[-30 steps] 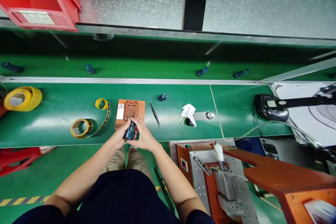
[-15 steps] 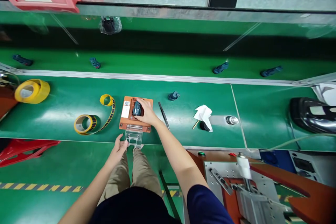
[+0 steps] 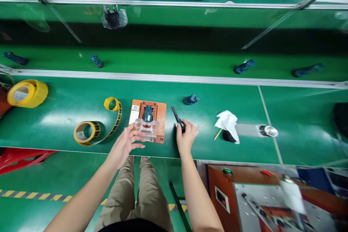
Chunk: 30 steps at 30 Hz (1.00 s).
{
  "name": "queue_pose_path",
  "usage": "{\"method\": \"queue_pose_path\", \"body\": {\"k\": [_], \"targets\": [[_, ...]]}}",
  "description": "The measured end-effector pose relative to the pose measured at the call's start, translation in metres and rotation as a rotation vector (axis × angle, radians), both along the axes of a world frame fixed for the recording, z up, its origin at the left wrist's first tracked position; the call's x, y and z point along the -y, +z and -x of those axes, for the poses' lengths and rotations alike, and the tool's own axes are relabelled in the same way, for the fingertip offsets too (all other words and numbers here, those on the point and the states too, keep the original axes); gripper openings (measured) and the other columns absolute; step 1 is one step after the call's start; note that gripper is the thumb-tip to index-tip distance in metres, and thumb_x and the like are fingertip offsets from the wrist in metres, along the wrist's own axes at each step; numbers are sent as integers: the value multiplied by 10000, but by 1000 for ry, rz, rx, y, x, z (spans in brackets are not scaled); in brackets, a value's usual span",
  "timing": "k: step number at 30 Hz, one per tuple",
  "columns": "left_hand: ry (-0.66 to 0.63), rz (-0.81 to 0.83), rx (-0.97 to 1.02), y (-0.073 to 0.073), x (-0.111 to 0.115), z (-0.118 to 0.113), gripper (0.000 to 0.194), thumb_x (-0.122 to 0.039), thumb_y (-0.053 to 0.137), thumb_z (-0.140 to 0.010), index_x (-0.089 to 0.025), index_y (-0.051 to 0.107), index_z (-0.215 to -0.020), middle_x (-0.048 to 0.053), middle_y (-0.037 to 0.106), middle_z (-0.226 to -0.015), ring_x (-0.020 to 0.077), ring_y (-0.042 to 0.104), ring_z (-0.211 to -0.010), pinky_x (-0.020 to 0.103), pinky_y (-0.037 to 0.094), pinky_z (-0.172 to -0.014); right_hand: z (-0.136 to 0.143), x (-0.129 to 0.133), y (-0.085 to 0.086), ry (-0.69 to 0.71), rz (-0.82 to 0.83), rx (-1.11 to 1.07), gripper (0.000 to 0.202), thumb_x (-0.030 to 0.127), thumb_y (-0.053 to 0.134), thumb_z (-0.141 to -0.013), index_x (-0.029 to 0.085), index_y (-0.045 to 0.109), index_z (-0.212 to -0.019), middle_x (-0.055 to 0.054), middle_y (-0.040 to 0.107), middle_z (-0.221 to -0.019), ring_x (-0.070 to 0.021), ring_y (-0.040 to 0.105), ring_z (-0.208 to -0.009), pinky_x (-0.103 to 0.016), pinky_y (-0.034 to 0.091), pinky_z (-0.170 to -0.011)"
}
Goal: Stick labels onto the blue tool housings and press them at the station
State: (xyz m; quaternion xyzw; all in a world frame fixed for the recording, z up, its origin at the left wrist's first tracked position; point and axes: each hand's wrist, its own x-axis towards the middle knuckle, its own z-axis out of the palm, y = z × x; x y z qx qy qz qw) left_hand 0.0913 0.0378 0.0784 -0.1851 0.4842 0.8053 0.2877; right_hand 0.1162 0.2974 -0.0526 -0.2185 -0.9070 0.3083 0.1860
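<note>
An orange fixture block (image 3: 161, 116) lies on the green bench, with a dark blue plastic part (image 3: 148, 113) seated in its recess. Its clear hinged cover (image 3: 152, 127) is folded over the lower part of the block. At the cover's left edge is my left hand (image 3: 125, 144), fingers apart and stretched out, some touching or just beside the clear plastic. To the right of the block, my right hand (image 3: 187, 136) closes on a pair of black tweezers (image 3: 176, 114), whose tips point away from me. The palm hides their rear end.
Left of the block are a partly unrolled label roll (image 3: 87, 132) and yellow tape rolls (image 3: 28, 93). Another blue part (image 3: 191, 99) stands behind the tweezers. A white cloth (image 3: 227, 123) lies to the right, near a metal-capped item (image 3: 268, 131). A machine (image 3: 225, 195) stands at lower right.
My right hand has let go of the blue part and moved right onto the tweezers. The clear cover has swung up from the bench edge over the block, with my left hand following it.
</note>
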Motion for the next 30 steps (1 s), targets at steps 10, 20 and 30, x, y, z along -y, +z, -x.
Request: {"method": "queue_pose_path", "body": {"k": [10,20,30], "targets": [[-109,723,-360,-31,33,71,451,-472,761,-795,-189,713,-1142,91,672,-866,255,629,-838,338,515,-728,-21,-8,-21,-160,250,30,460,604,499,-926,164,616,-991,-138,681,-927,-270,606,-848,-460,461,-829],[-81,996,-460,-52,64,148,222,-66,862,-600,-213,719,-685,6,503,-552,277,625,-814,272,423,-723,-11,34,21,-186,1290,-242,342,492,718,-861,180,671,-991,69,417,-606,-62,319,-512,-216,310,-531],[78,666,-336,-46,107,98,427,-370,831,-748,-192,725,-1122,65,775,-951,211,726,-833,279,572,-715,21,79,72,67,1517,-204,323,568,709,-840,280,724,-986,18,412,-722,-103,413,-591,-295,488,-590]]}}
